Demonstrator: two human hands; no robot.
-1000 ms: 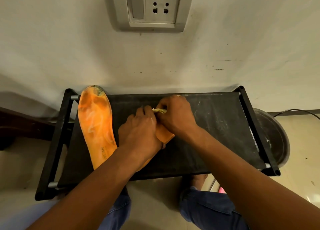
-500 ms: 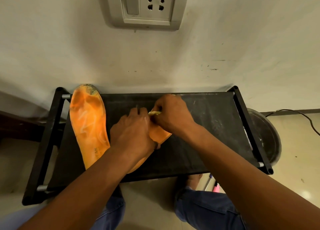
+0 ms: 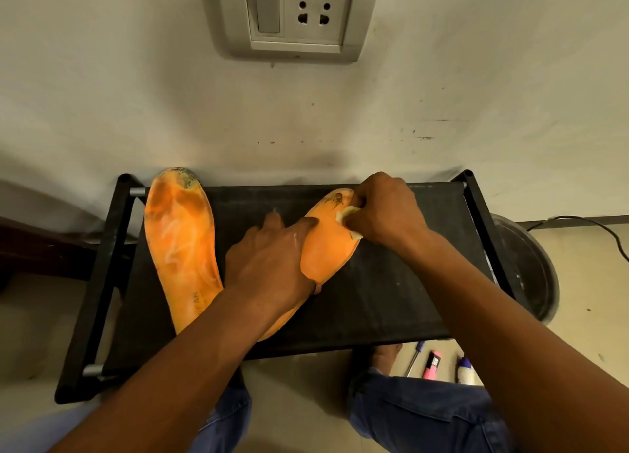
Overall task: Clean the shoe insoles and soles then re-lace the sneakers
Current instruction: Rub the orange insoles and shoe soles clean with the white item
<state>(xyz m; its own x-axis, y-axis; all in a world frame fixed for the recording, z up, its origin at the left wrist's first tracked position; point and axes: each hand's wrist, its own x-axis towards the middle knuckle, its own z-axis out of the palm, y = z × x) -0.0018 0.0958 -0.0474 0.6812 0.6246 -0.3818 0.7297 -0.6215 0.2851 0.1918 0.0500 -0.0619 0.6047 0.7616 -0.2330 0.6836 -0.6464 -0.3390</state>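
Two orange insoles lie on a black fabric rack shelf [image 3: 391,292]. The left insole [image 3: 182,245] is streaked white and dirty at its toe. The right insole [image 3: 326,248] lies slanted, with a dark smudge near its toe. My left hand [image 3: 272,258] presses flat on the middle of the right insole, its fingers straight. My right hand [image 3: 384,210] grips a small pale cloth or sponge [image 3: 347,216] against the toe end of that insole. No shoes or laces are in view.
The rack stands against a white wall with a socket plate [image 3: 292,16] above. A round metal basin [image 3: 531,268] sits on the floor at the right. Pens and a small bottle [image 3: 464,371] lie on the floor under the rack's front edge, beside my knees.
My right hand has slid with the cloth from the middle of the right insole up to its toe, uncovering more of the insole. My left hand's fingers have straightened. The camera has moved closer.
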